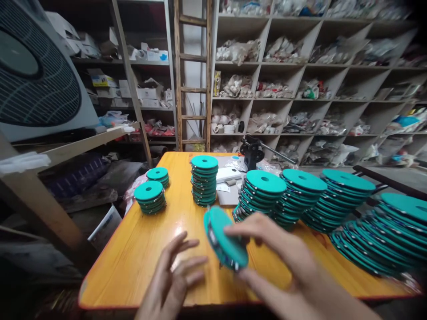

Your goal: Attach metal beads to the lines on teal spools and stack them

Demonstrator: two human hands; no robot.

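Note:
My right hand [283,258] grips a teal foam spool [227,238] by its edge and face, tilted above the table. Dark line and small pale bits show along the spool's rim, blurred by motion. Just left of it, my left hand [176,271] has its fingers apart and holds nothing. Beyond the hands stands a tall stack of the same spools [204,182]. Two shorter stacks are at the left, the nearer one [149,198] in front of the other [158,177]. Along the right side stand several more stacks, one of them leaning [383,235].
The yellow wooden table [123,262] has a red edge. At its back lie a grey board [228,202], a white flat box [228,174] and a black clamp-like device [252,153]. Shelves [267,64] with bagged parts, a wooden ladder [193,57] and a fan [36,66] surround it.

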